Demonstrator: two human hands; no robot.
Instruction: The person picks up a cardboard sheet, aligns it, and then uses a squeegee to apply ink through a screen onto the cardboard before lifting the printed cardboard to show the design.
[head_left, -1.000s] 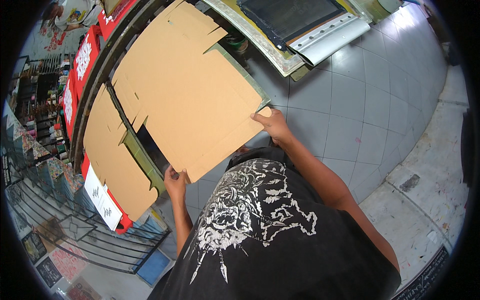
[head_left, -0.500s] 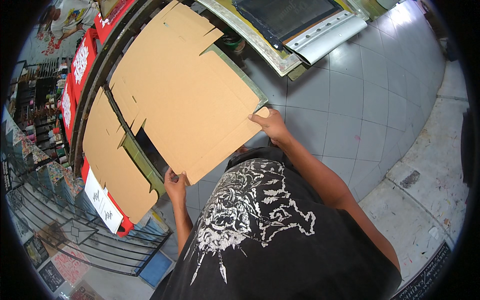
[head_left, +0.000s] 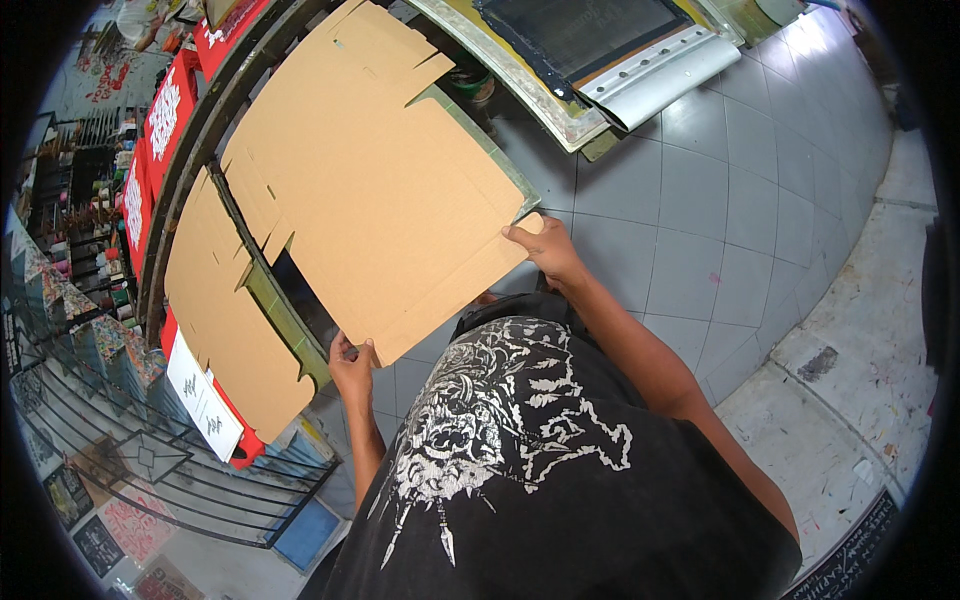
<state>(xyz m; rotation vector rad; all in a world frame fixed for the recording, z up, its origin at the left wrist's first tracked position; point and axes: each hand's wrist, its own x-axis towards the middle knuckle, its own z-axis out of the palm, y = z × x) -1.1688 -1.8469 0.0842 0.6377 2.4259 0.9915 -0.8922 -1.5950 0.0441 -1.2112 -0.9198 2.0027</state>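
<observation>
Two-handed hold on a flat tan cardboard sheet (head_left: 370, 170)
Left hand (head_left: 351, 368) half-curled, gripping its six-o'clock corner — right hand (head_left: 553, 249) pinching the corner between three and four.

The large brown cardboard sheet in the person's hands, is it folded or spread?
Spread: the large brown cardboard sheet shows one broad face with slots and creases, its near corners in the left hand and right hand.

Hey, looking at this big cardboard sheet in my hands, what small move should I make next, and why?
I'd probably nudge the cardboard sheet slightly right, keeping it flat: a strip of green board shows along its right edge. Your left hand and right hand already hold its two near corners, so both could guide it.
</observation>
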